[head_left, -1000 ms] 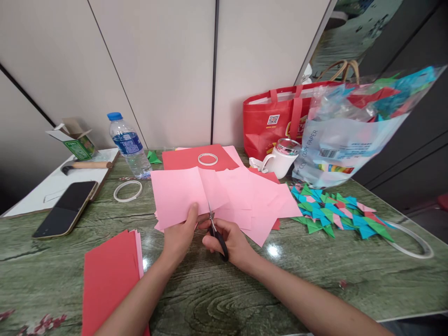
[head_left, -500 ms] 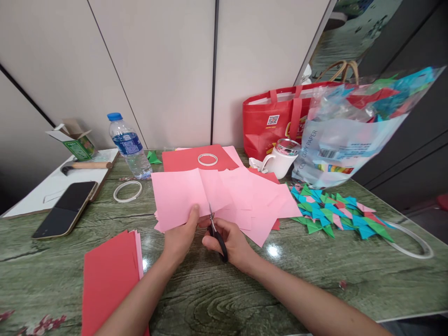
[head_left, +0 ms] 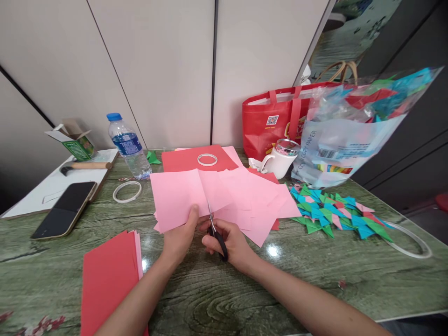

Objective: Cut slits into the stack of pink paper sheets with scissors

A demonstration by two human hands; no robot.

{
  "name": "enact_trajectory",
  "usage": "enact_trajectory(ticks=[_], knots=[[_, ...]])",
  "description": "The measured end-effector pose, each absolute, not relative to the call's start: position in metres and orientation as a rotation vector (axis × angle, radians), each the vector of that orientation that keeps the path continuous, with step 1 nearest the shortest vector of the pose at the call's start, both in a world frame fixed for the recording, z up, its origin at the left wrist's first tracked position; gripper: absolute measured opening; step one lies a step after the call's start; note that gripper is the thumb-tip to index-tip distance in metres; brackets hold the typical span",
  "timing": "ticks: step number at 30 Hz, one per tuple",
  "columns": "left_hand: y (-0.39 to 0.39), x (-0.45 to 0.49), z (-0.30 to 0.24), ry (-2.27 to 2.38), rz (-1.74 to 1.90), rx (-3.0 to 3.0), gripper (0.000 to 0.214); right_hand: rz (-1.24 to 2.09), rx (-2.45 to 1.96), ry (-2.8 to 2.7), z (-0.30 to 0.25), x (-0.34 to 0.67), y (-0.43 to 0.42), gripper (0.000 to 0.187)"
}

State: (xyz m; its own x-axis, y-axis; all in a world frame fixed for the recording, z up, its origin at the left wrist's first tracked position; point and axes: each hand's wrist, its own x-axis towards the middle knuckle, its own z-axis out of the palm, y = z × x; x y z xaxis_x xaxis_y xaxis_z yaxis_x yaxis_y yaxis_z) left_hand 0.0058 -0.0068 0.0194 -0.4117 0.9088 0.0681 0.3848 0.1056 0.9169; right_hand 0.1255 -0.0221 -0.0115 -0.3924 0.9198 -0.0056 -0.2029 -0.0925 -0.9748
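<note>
My left hand is closed on a sheet of pink paper, its thumb lying on top near the lower edge. My right hand grips black-handled scissors. Their narrow blades point away from me and meet the paper along a cut that runs up from its lower edge. Part of the sheet to the right of the cut stands slightly apart. Behind and to the right lie several loose pink pieces, spread over red paper. The fingers under the sheet are hidden.
At left are a stack of red and pink paper, a phone, a hammer, a water bottle and tape rolls. At right stand a white mug, a red bag, a plastic bag and folded paper triangles.
Very little differs. Both hands, the sheet and the scissors hold nearly the same place, and the whole view has shifted slightly.
</note>
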Motion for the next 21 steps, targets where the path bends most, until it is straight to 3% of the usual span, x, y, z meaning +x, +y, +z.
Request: enact_trajectory(ticks=[21], knots=[[-0.005, 0.007, 0.013, 1.775, 1.311, 1.093, 0.035, 1.622, -0.939, -1.3, -0.015, 0.124, -0.022, 0.031]])
